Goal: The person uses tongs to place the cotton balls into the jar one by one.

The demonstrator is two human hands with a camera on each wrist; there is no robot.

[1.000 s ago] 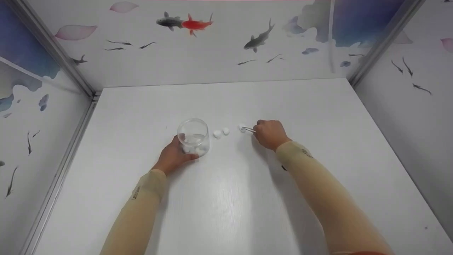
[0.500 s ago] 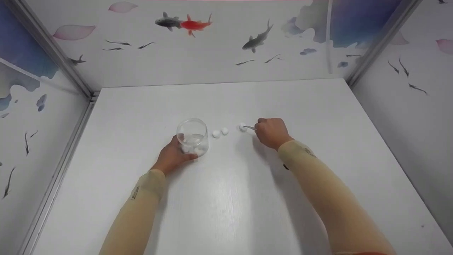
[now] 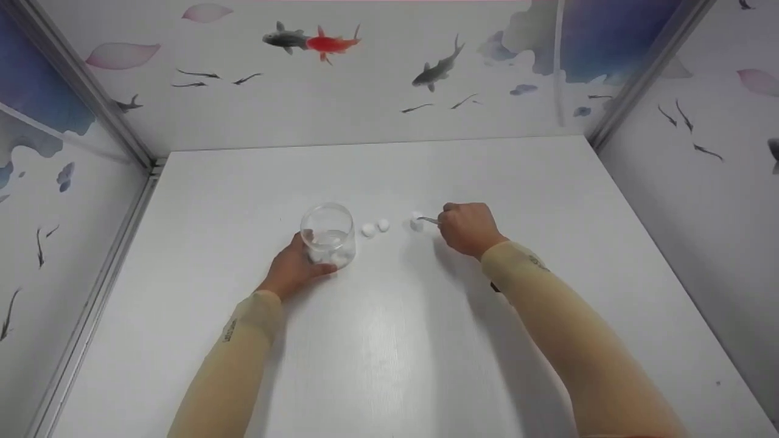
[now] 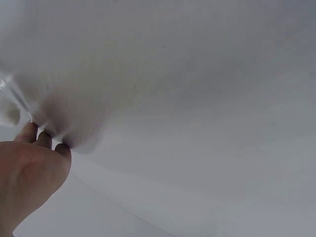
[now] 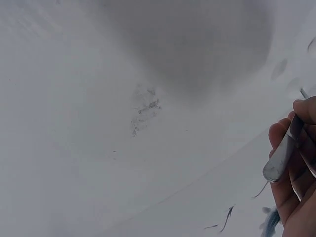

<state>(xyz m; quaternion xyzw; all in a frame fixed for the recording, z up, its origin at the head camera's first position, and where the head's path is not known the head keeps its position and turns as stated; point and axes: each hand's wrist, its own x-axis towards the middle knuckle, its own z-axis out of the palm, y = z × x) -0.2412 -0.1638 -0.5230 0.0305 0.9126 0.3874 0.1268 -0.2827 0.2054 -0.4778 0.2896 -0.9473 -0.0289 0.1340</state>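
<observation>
A clear round jar [image 3: 328, 234] stands on the white table with several white cotton balls [image 3: 339, 258] inside. My left hand [image 3: 293, 269] holds it from the left, thumb at the near side. In the left wrist view only the jar's edge shows, beside the fingertips [image 4: 45, 139]. My right hand [image 3: 467, 228] grips metal tweezers [image 3: 430, 220], their tips on a cotton ball [image 3: 416, 216] right of the jar. The tweezers' rounded rear end [image 5: 276, 165] shows in the right wrist view. Two more cotton balls, a left one [image 3: 368, 230] and a right one [image 3: 383, 225], lie between jar and tweezers.
A white table [image 3: 353, 359] lies under both hands. Panels printed with fish and petals stand around it, including a back panel [image 3: 365, 115] and a right panel [image 3: 681, 194]. Metal posts [image 3: 125, 121] join the panels at the corners.
The tweezers' tips have closed together on the right-hand cotton ball, which now seems slightly off the table. The jar and left hand stay in place; the whole view drifts slightly left.
</observation>
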